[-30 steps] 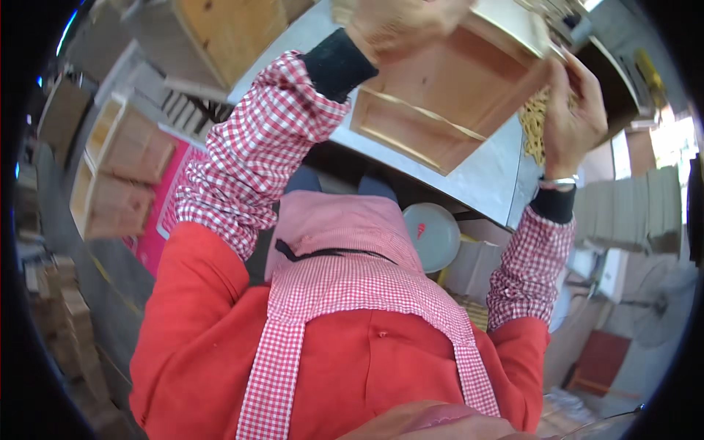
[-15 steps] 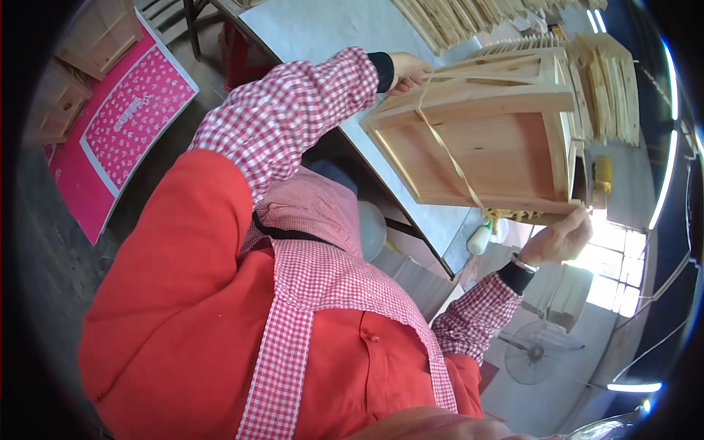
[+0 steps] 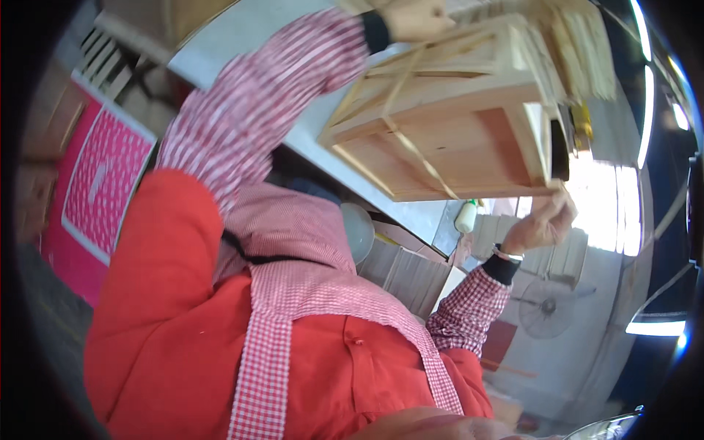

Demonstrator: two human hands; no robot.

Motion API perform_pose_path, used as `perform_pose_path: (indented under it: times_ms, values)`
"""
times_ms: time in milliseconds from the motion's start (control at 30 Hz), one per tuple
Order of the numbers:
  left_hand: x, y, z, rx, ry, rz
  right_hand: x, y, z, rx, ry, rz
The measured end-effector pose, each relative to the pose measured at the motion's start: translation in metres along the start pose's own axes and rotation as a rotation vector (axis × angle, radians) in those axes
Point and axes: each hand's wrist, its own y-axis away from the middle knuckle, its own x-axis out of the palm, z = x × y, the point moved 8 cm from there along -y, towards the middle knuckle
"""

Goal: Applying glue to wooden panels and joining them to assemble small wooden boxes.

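A pale wooden box (image 3: 447, 125) with framed panels is tilted above the table, and a thin beige band (image 3: 422, 161) runs around it. My right hand (image 3: 541, 224) pinches the box's lower right corner, thumb and fingers closed on the wood. Beside the box's far upper edge is my left hand (image 3: 418, 20), near the upper end of the band. Its fingers are curled and blurred, and what they hold is hidden. Both forearms wear red-and-white checked sleeves with dark cuffs.
Under the box lies a pale-topped table (image 3: 308, 139). Stacked wooden pieces (image 3: 579, 51) stand behind the box at right. A white bottle with a green cap (image 3: 466, 218) stands near the table edge. A fan (image 3: 546, 308) is at right, a pink printed sheet (image 3: 106, 180) at left.
The view has swung, and the box now appears farther left. My left hand has moved up and farther from the box's near face. My right hand keeps its hold on the corner.
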Motion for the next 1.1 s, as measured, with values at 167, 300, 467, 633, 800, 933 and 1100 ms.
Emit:
perform_pose_path:
  times_ms: [167,300,467,633,800,933,1100]
  values:
    - [-0.049,0.104,-0.138,0.822,0.218,-0.372,0.01,-0.003,0.011,-0.068,0.007,-0.029]
    - [-0.044,0.104,-0.151,0.948,0.103,-0.283,0.009,-0.006,0.013,-0.042,0.022,-0.058]
    - [-0.037,0.106,-0.168,0.876,0.029,-0.249,0.004,-0.006,0.01,-0.058,0.027,-0.082]
    - [-0.036,0.101,-0.166,0.749,0.137,-0.291,0.007,-0.009,0.006,-0.044,-0.086,-0.111]
    - [-0.045,0.079,-0.171,0.728,0.109,-0.051,0.01,-0.018,0.003,0.124,-0.105,0.147]
    - [-0.045,0.008,-0.122,-0.029,0.272,-0.287,0.018,-0.04,-0.048,0.454,-0.237,0.332]
    - [-0.004,-0.068,-0.059,-0.399,0.586,-0.207,0.098,-0.059,-0.127,0.806,-0.44,0.137]
